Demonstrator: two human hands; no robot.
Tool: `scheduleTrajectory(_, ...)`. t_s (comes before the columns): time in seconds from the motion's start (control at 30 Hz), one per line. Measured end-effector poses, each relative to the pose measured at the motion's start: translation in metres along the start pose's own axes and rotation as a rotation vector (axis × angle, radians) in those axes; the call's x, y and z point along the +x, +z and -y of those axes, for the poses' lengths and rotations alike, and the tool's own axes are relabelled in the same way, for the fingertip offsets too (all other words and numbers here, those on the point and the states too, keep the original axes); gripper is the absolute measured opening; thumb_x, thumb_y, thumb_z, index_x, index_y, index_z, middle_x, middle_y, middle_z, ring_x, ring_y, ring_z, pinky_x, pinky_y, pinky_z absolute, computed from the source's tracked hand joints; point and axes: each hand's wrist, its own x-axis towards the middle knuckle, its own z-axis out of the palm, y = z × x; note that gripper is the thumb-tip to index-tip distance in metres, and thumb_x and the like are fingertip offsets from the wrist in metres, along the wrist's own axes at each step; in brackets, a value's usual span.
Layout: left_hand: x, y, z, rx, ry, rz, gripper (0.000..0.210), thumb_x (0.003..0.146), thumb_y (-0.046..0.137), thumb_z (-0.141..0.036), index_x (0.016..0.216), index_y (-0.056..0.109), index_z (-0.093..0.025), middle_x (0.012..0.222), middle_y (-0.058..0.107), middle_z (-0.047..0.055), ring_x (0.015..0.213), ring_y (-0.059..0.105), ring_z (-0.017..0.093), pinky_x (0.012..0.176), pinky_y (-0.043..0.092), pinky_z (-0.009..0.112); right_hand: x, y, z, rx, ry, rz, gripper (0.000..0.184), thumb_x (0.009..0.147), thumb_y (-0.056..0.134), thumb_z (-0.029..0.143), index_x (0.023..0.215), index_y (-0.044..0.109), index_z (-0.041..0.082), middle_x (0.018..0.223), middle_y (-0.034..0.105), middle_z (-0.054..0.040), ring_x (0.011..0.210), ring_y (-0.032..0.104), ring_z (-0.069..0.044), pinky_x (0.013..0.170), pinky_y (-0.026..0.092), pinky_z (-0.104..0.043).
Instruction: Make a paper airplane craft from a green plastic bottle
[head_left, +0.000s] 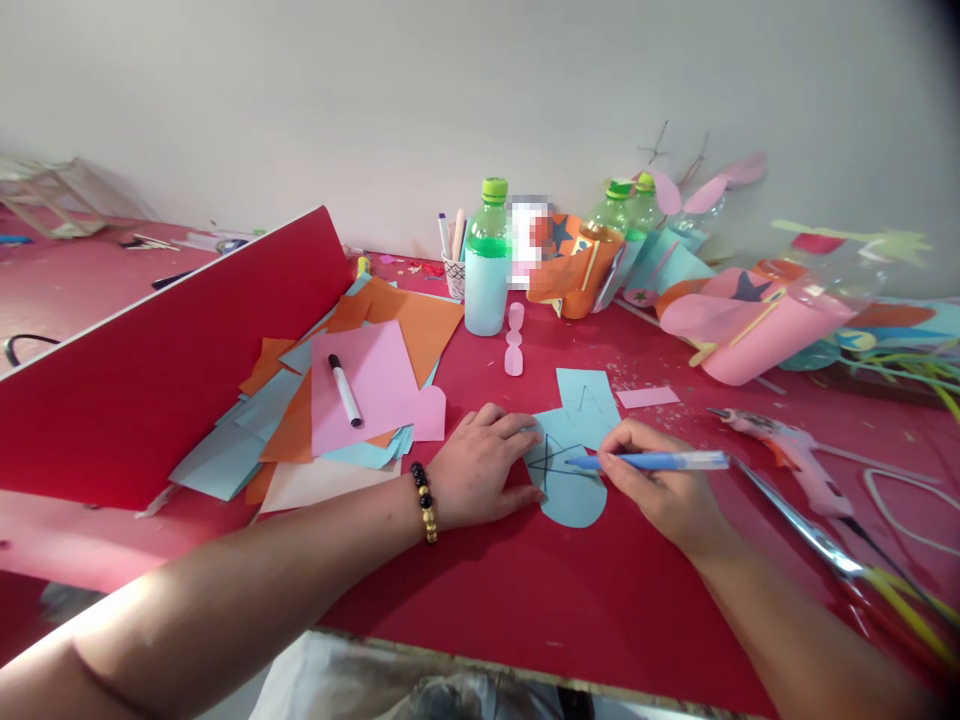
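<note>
My right hand (664,485) pinches a blue pen (660,460), its tip touching a light blue paper piece (574,505) with a rounded lower edge. Dark lines on that paper form part of a star shape. My left hand (487,462) lies flat, fingers stretched out, over the left edge of the same paper. A bead bracelet (423,500) circles the left wrist. Just above, another light blue paper (589,395) carries a faint pen outline. Left of my left hand, a white marker with a black cap (345,390) rests on a pink sheet (382,360).
A pile of orange and blue paper (289,400) lies left, beside a red board (187,370). Bottles (486,290) and paper-decorated bottles (780,330) stand or lie at the back. A glue gun (802,465) and scissors (810,530) lie right on the red table (525,610).
</note>
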Motion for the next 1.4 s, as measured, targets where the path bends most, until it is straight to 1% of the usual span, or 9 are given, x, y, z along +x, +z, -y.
scheduleTrajectory(0.1,0.0,0.0,-0.001,0.006,-0.004,-0.005,0.057,0.078,0.064,-0.056,0.124,0.053,-0.024,0.135,0.05,0.005,0.11,0.044,0.028,0.094,0.039,0.044,-0.001,0.002,0.004,0.057,-0.039,0.122,0.014,0.087,0.053,0.027,0.075,0.053,0.021,0.063,0.051,0.003,0.057,0.045,-0.012,0.052,0.035,-0.025)
scheduleTrajectory(0.23,-0.001,0.0,-0.002,0.012,-0.009,-0.003,0.058,0.077,0.067,-0.054,0.125,0.052,-0.025,0.136,0.049,0.004,0.11,0.043,0.028,0.095,0.039,0.044,-0.002,0.003,0.01,0.068,-0.058,0.21,0.014,0.086,0.054,0.025,0.073,0.053,0.02,0.059,0.048,0.0041,0.053,0.041,-0.01,0.048,0.031,-0.024)
scheduleTrajectory(0.37,-0.001,0.0,-0.002,0.019,-0.018,-0.005,0.057,0.076,0.067,-0.051,0.125,0.052,-0.025,0.136,0.049,0.003,0.11,0.043,0.028,0.094,0.039,0.044,-0.002,0.005,0.015,0.053,-0.064,0.262,0.012,0.084,0.055,0.023,0.072,0.054,0.019,0.057,0.049,0.0044,0.051,0.04,-0.01,0.047,0.029,-0.024)
scheduleTrajectory(0.57,0.0,0.0,-0.003,0.016,-0.021,-0.008,0.056,0.076,0.067,-0.05,0.124,0.052,-0.025,0.136,0.049,0.003,0.11,0.043,0.028,0.094,0.039,0.044,0.0,0.009,0.018,0.032,-0.06,0.293,0.013,0.083,0.054,0.022,0.07,0.053,0.019,0.056,0.048,0.0045,0.051,0.04,-0.009,0.047,0.029,-0.023)
scheduleTrajectory(1.0,0.0,0.0,-0.003,0.013,-0.029,0.002,0.056,0.076,0.067,-0.05,0.124,0.053,-0.025,0.136,0.049,0.003,0.11,0.042,0.028,0.094,0.039,0.043,0.0,0.009,0.017,0.06,-0.016,0.278,0.014,0.083,0.055,0.024,0.07,0.052,0.02,0.056,0.048,0.0048,0.05,0.039,-0.009,0.046,0.03,-0.023)
scheduleTrajectory(1.4,0.0,0.0,-0.003,0.018,-0.04,0.011,0.057,0.075,0.068,-0.051,0.123,0.053,-0.026,0.135,0.049,0.004,0.112,0.042,0.029,0.095,0.039,0.045,0.004,0.003,0.0,-0.016,0.06,0.055,0.013,0.082,0.055,0.023,0.069,0.053,0.02,0.059,0.05,0.0027,0.055,0.043,-0.012,0.05,0.033,-0.025)
